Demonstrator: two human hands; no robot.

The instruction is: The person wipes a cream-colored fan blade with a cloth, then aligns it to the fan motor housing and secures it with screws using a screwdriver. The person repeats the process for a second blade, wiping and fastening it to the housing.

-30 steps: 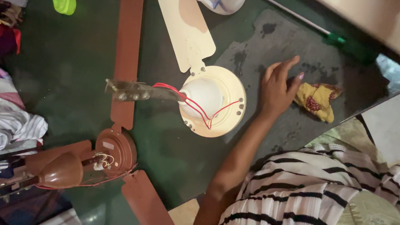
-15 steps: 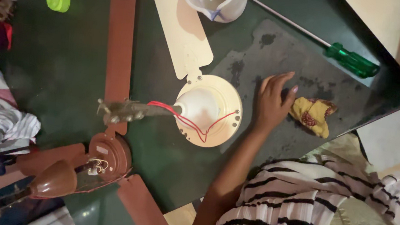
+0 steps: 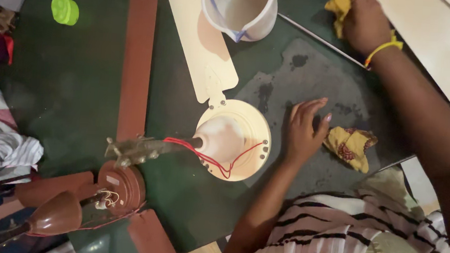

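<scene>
Fingers (image 3: pixel 312 107) spread between one fan motor (image 3: pixel 232 140) (cream) and one rag (image 3: pixel 352 146).

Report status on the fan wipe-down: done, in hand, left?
Done: cream metal ceiling fan lies off its mount, wires exposed. In hand: right hand presses a yellow cloth beside a cream panel; left hand rests flat on the dark green table. Probably left: brown ceiling fan, untouched.
</scene>
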